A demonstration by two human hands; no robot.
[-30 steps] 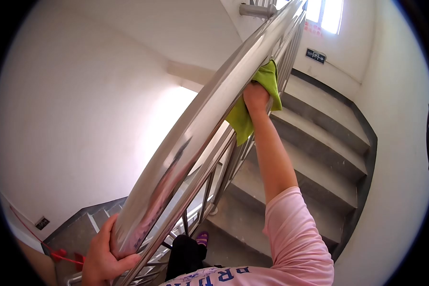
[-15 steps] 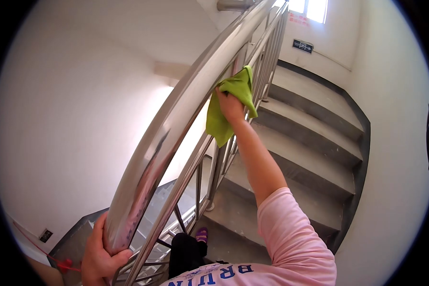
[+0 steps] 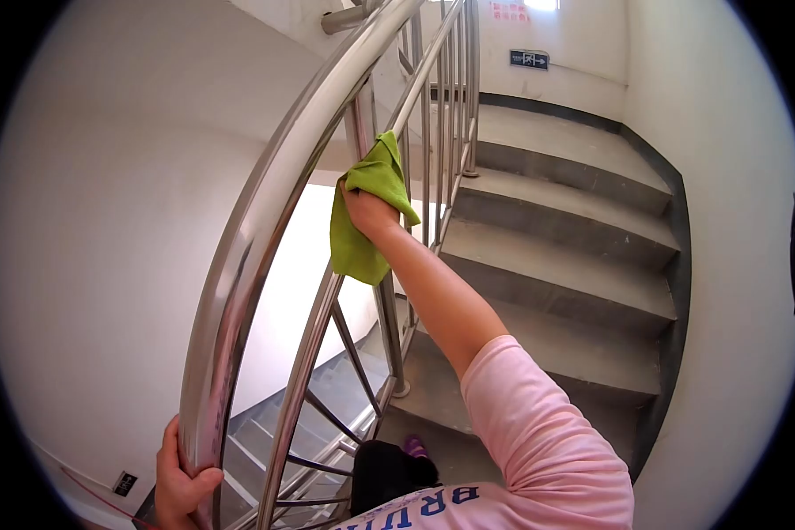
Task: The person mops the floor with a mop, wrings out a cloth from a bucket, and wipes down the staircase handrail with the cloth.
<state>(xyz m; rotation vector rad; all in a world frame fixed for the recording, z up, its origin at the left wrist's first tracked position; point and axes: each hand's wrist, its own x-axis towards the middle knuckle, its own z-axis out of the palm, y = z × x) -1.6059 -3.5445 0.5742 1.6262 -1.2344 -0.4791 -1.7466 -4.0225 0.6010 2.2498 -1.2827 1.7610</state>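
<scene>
My right hand (image 3: 369, 212) is closed around a green cloth (image 3: 359, 252), which wraps the thinner lower rail (image 3: 300, 380) of a metal stair railing. The cloth's lower end hangs down beside the rail, and most of my fingers are hidden by it. At the lower left, my left hand (image 3: 184, 484) grips the end of the thick, shiny handrail (image 3: 238, 256), thumb on the near side and fingers curled round the far side.
Grey concrete steps (image 3: 556, 269) climb on the right beside a pale wall (image 3: 733, 265). Through the upright bars (image 3: 427, 159), a lower flight (image 3: 269, 433) shows on the left. An exit sign (image 3: 528, 59) hangs at the top landing. My purple shoe (image 3: 415, 447) is on a step below.
The view has shifted, so the railing stands more upright and further left. My right hand with the cloth appears further left and slightly lower, still on the lower rail. My left hand keeps its hold.
</scene>
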